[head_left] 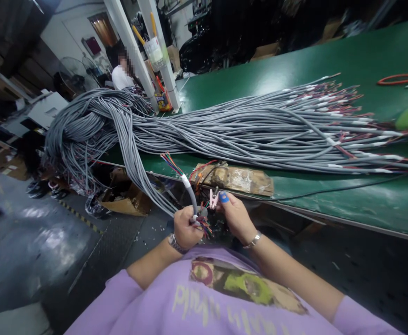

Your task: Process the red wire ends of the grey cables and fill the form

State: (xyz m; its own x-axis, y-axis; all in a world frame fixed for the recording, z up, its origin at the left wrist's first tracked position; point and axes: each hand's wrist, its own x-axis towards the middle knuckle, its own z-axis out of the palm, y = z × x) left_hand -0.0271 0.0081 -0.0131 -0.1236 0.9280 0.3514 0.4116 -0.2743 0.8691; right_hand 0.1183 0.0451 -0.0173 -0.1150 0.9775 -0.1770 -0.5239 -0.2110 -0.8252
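My left hand point(187, 228) is closed around the ends of several grey multi-core cables point(144, 184). Coloured wires point(205, 227) fan out from its fist, and one cable end point(187, 182) with a white band stands up above it. Just to the right, my right hand point(237, 216) pinches a small pale pink clip point(213, 199), with something blue wrapped on the thumb. The clip's tip is close to the coloured wires; whether it touches them I cannot tell. Behind both hands, a wooden board point(245, 180) with a worn metal fixture lies at the table's edge.
A large heap of grey cables point(207, 125) stretches along the green table point(304, 60) and hangs over its left end. White posts point(165, 60) rise behind it. A cardboard box point(130, 197) stands below the table. A person in white point(121, 77) is in the background.
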